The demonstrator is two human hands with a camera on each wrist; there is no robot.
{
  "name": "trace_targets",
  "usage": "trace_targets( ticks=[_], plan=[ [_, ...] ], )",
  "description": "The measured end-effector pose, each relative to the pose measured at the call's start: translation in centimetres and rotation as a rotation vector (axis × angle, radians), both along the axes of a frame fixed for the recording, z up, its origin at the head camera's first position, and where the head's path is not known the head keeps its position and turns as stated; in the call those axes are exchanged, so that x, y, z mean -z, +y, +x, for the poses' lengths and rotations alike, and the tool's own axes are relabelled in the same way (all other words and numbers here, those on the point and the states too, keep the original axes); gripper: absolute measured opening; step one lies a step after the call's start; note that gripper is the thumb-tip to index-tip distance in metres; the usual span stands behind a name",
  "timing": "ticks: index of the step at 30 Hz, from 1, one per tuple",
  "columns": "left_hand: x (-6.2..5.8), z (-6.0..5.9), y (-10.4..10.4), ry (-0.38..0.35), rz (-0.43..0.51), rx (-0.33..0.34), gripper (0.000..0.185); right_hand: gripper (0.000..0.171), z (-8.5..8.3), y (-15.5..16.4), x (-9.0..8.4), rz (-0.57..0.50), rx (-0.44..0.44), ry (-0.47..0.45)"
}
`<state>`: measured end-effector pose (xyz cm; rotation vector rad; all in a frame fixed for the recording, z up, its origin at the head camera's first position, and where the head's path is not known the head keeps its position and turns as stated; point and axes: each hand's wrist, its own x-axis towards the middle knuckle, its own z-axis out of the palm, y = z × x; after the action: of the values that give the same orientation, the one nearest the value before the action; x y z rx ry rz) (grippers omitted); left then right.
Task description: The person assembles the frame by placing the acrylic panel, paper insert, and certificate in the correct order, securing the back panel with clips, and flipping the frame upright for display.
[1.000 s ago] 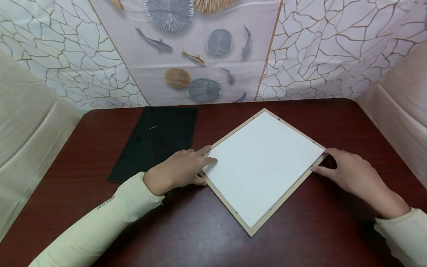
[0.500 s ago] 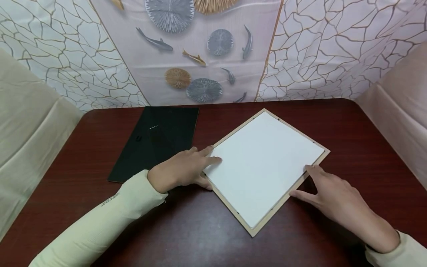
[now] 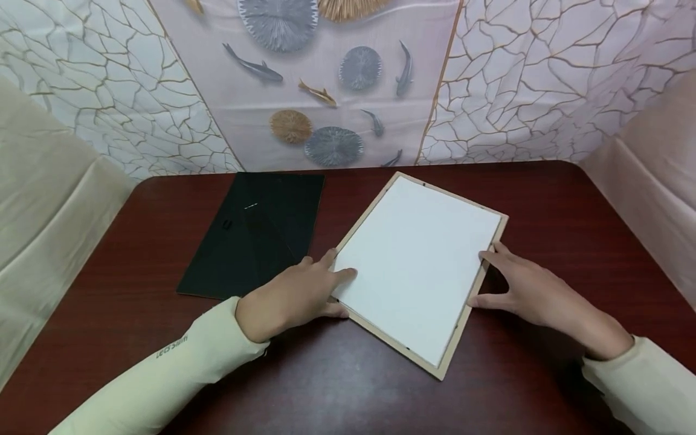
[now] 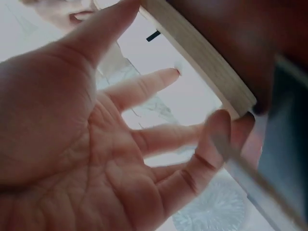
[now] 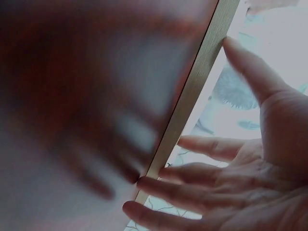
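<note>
Head view. A picture frame point(image 3: 418, 269), light wood with its white backing sheet up, lies flat on the dark red table point(image 3: 549, 193), right of centre. Compared with half a second ago it has turned: its far corner, which pointed away from the person, has swung left, and the long sides now run more nearly near-to-far. The left hand point(image 3: 296, 293) rests at the frame's left corner, fingers extended and spread across the rim onto the white sheet, gripping nothing. The right hand point(image 3: 524, 290) has moved from the near right edge up to the right edge, fingers straight, fingertips touching the rim, thumb against it nearer the person. The turn suggests the two hands are squaring the frame to the person. A black board point(image 3: 255, 232) lies flat to the left, just beside the left hand and apart from the frame. A patterned cloth point(image 3: 337, 90) with fish and discs hangs behind the table.

Left wrist view. The left hand point(image 4: 86, 144) is seen palm-on, fingers apart and nearly straight; two fingertips meet the wooden frame point(image 4: 202, 62) at its corner. The black board point(image 4: 288, 144) shows at the right.

Right wrist view. The right hand point(image 5: 250, 178) is open-fingered; its fingertips touch the frame's edge point(image 5: 197, 91). The table point(image 5: 86, 96) is blurred.
</note>
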<state>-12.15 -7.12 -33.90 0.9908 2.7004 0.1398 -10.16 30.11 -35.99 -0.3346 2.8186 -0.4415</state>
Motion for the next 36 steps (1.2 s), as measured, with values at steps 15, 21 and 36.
trace_targets(
  ticks=[15,21,36],
  plan=[
    [0.6,4.0,-0.2,0.023,0.077,-0.104,0.061,0.108,-5.4,-0.2,-0.3,-0.156,-0.154,-0.148],
    [1.1,4.7,-0.1,0.105,0.120,-0.102,0.059,0.105,-7.1,-0.8,-0.6,-0.164,-0.200,-0.170],
    [1.8,4.5,-0.4,0.274,0.167,-0.116,0.060,0.078,-6.8,-1.6,-0.4,-0.143,-0.201,-0.060]
  ],
)
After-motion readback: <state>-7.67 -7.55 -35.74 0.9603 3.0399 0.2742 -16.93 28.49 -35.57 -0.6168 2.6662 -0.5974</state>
